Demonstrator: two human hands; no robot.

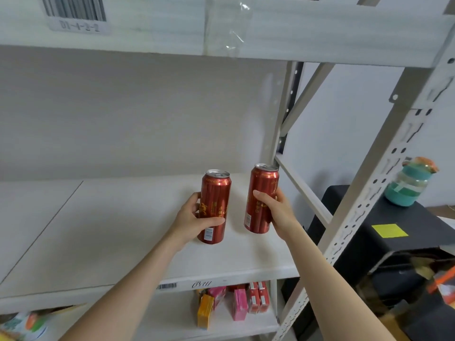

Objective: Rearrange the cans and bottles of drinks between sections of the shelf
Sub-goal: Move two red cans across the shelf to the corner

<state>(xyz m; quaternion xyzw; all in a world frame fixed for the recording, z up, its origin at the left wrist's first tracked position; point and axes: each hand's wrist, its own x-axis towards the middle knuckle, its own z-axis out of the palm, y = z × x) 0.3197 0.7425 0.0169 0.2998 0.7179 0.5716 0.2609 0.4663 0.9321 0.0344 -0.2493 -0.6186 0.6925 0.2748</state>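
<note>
Left hand [190,217]: grip wrapped round the left can [215,205], thumb across the lower front, fingers behind. Just beside it, not touching, is the right can [261,193]. Right hand [279,210]: grip curled round it from the right, thumb on the front. Both cans are at the right end of the middle shelf board [110,230], near the upright post [278,134]. Can't tell if the bases touch the board.

Likely step: setting them down. Land the bases flat, level the slightly tilted right can, keep a gap between them, and loosen only once seated.

The cans are tall smooth cylinders, glossy red metal with gold print and silver tab tops. They're probably thin-walled, so hold lightly. The board is matte white and flat.
</note>
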